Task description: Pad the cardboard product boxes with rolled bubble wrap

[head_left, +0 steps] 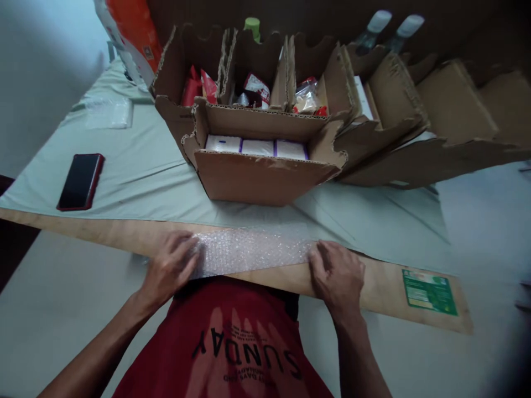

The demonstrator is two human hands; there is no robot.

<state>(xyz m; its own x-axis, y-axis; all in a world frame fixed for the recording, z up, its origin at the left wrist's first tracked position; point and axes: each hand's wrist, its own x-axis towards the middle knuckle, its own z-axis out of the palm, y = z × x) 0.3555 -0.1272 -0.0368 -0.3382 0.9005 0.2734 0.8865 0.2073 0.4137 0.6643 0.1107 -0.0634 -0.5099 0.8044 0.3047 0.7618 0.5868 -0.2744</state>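
Note:
A strip of clear bubble wrap (255, 249) stretches flat across the wooden edge of the surface in front of me. My left hand (171, 265) grips its left end, with the fingers bent over the sheet and the thumb near its lower side. At the opposite end, my right hand (337, 271) has its fingers curled in and pinches the wrap's right edge. The fingertips of that hand are partly hidden.
Behind the wrap stands a cardboard box (265, 177) with white-topped packs inside. A row of cardboard bins (286, 69) holds red packets and other goods. A phone (81, 182) and a folded clear plastic piece (108, 113) lie at left; a green label (430, 293) is at right.

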